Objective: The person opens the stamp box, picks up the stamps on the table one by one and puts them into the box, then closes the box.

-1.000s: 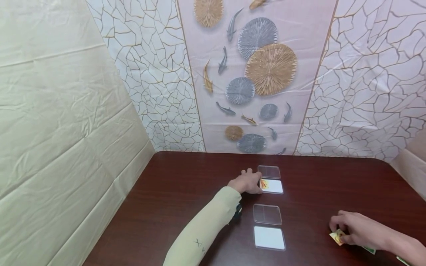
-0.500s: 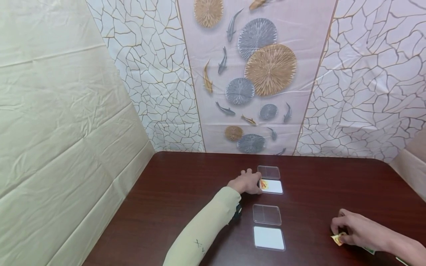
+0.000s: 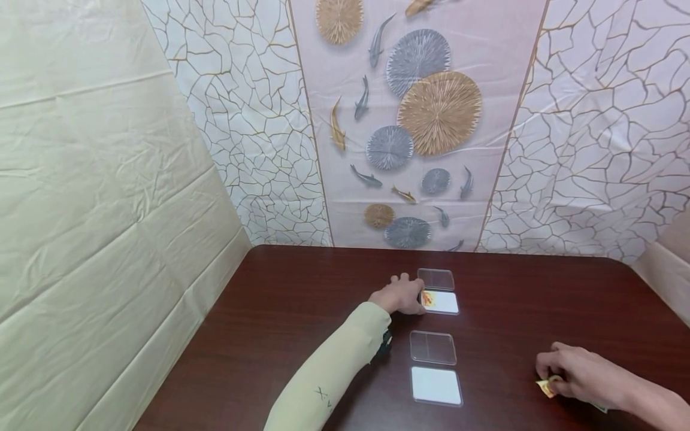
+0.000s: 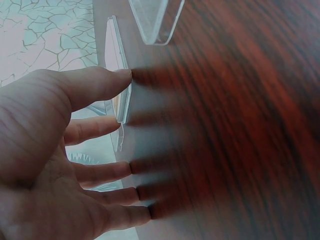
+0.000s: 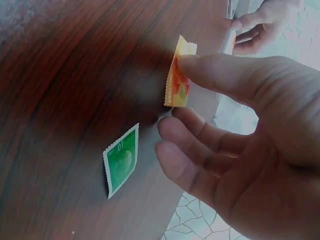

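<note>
My left hand rests at the left end of a clear plastic case with a white insert and an orange stamp at its left side. In the left wrist view the thumb and index fingertips touch the case's edge; the other fingers extend straight down to the table. At the right, my right hand pinches a yellow-orange stamp with a serrated edge. Below that hand a green stamp with a white toothed border lies on the table.
A transparent lid lies just beyond the far case. Nearer on the dark wood table are another transparent lid and a case with a plain white insert. Patterned cloth hangs behind the table.
The right hand stays over the same spot, its fingers shifting slightly around the yellow-orange stamp, which has turned a little and shows less. My left hand has not moved.
</note>
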Demonstrator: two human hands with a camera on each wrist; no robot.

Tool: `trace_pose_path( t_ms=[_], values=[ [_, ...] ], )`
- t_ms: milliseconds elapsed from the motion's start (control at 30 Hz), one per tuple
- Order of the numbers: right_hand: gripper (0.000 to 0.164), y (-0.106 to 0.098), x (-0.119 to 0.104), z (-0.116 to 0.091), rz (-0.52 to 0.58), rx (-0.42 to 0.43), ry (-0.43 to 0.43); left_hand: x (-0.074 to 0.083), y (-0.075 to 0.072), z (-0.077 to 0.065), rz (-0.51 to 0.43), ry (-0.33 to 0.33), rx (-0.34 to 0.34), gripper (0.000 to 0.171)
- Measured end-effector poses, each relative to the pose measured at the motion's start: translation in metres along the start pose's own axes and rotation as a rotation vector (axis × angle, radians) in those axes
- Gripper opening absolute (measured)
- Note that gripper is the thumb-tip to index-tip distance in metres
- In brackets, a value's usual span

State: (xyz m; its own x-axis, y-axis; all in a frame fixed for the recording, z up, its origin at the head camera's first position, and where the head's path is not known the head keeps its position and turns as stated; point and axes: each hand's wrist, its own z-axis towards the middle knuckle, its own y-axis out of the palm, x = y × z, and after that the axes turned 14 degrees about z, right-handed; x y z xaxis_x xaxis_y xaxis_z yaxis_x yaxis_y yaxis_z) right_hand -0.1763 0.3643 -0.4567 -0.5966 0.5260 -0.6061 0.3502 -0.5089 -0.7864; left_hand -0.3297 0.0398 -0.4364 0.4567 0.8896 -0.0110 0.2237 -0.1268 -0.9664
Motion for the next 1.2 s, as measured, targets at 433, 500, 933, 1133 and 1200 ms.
trace_pose_path(
  t_ms=[433, 500, 933, 1133, 1200],
  values=[
    [0.031, -0.0038, 0.0023, 0.0012, 0.089, -0.045, 0.038, 0.0000, -0.0019, 0.0002, -0.007, 0.000, 0.006, 0.039],
    [0.030, -0.0034, 0.0026, 0.0003, 0.069, -0.036, 0.041, 0.0000, -0.0017, 0.0002, -0.008, 0.003, 0.006, 0.038],
    [0.037, 0.0044, -0.0007, 0.0034, 0.010, 0.033, -0.032, 0.0001, 0.0024, 0.0018, -0.011, -0.012, 0.002, 0.041],
    [0.033, -0.0012, -0.0059, 0.0071, 0.039, -0.018, 0.042, 0.0001, 0.0022, 0.0012, -0.005, -0.005, 0.003, 0.040],
    [0.035, -0.0026, -0.0071, 0.0082, 0.028, -0.017, 0.048, 0.0004, 0.0016, 0.0009, -0.004, -0.007, 0.001, 0.040]
  ],
)
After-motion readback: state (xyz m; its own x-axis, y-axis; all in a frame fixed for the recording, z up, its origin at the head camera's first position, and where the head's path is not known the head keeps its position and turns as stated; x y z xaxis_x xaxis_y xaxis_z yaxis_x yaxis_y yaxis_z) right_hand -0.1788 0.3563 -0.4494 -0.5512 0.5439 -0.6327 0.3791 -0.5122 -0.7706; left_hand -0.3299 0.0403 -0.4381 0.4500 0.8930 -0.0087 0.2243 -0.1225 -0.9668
